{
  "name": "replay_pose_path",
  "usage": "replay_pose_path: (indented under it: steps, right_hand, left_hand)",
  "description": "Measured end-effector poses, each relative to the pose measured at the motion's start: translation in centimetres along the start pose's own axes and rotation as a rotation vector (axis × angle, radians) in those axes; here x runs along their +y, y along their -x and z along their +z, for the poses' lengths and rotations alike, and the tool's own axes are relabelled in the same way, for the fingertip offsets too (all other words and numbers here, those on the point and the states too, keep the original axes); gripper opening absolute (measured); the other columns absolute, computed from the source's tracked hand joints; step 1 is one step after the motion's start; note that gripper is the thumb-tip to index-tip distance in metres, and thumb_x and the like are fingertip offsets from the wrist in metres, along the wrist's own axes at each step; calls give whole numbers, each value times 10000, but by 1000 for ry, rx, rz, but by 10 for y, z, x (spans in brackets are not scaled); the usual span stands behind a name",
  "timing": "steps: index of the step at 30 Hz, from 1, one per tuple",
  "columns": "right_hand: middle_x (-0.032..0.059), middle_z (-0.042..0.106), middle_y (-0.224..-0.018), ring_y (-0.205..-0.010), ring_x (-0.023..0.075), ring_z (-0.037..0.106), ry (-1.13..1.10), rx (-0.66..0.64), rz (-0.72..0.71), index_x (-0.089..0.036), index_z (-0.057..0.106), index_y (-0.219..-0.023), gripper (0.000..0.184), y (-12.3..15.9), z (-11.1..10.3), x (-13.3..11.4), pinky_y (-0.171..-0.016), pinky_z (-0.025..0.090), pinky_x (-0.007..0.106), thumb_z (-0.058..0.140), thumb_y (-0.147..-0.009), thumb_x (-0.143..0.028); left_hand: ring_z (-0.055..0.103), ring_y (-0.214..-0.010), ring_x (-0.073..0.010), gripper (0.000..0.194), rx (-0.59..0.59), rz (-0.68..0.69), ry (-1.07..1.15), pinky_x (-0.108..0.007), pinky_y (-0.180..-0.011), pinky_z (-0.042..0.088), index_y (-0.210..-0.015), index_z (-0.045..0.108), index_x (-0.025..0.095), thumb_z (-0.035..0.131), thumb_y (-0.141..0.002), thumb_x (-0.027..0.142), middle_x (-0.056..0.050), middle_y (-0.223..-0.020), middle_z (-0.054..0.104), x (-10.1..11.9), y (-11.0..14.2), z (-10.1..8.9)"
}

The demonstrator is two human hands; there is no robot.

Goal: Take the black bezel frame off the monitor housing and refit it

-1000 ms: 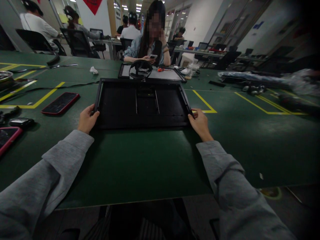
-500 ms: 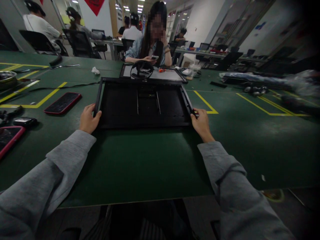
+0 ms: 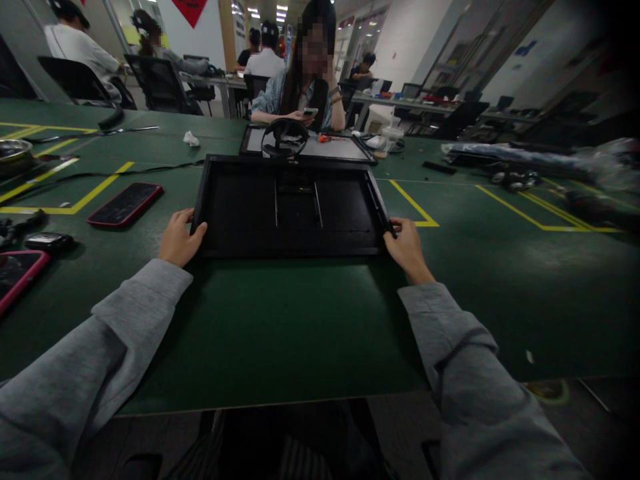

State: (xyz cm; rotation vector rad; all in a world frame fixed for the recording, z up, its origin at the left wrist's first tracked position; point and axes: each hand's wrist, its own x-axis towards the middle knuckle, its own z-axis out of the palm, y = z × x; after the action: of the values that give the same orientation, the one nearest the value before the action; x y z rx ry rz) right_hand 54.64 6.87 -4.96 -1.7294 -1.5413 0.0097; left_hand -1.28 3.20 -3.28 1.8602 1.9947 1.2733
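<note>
A black rectangular monitor back shell [image 3: 290,207] lies open side up on the green table [image 3: 300,320] in front of me. My left hand [image 3: 179,239] grips its near left corner, fingers curled over the rim. My right hand [image 3: 407,245] grips the near right corner the same way. Behind it lies a flat display panel [image 3: 345,149] with a round black stand base [image 3: 283,137] on top.
A red-edged phone [image 3: 125,204] lies to the left, a pink-edged one [image 3: 15,277] and a small black device [image 3: 50,241] at the far left. A person sits across the table holding a phone. Yellow floor-tape lines mark the table. Cluttered parts lie far right.
The shell's left frame strip now sits flush against the shell instead of splaying outward. Both hands keep their hold on the near corners.
</note>
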Motion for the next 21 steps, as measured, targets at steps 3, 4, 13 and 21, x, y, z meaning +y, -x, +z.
replay_pose_path:
  steps: [3,4,13,21]
  right_hand:
    - [150,643,-1166,-1059,285,637,8,-15,-1,-171,610,-1165,399,0,1,2,-1033,526,517,578,-767,-165]
    - [158,638,-1172,-1080,292,633,14,-21,-1,-159,612,-1180,409,0,2,2,-1047,517,523,578,-772,-165]
    - [153,607,-1243,-1243,323,561,-68,-26,-60,-192,624,-1279,442,-2,7,2,-1153,448,585,558,-843,-214]
    - [148,596,-1261,-1260,321,556,-47,-8,-75,-210,606,-1284,415,-1,3,1,-1165,438,575,531,-876,-232]
  left_hand:
    - [637,-1223,-312,514,-5,-20,-5,-507,-1152,474,-1337,649,154,677,-858,336,-149,-1323,627,-1,0,1]
    - [638,-1226,-314,527,-11,-27,-7,-506,-1152,472,-1352,642,147,674,-866,348,-158,-1332,624,-2,0,1]
    - [623,-1241,-301,520,-27,-16,50,-506,-1132,478,-1388,618,144,610,-906,339,-169,-1376,622,-4,-3,2]
    - [574,-1288,-291,396,13,61,37,-492,-1154,462,-1263,678,208,594,-892,317,-99,-1325,642,7,0,-5]
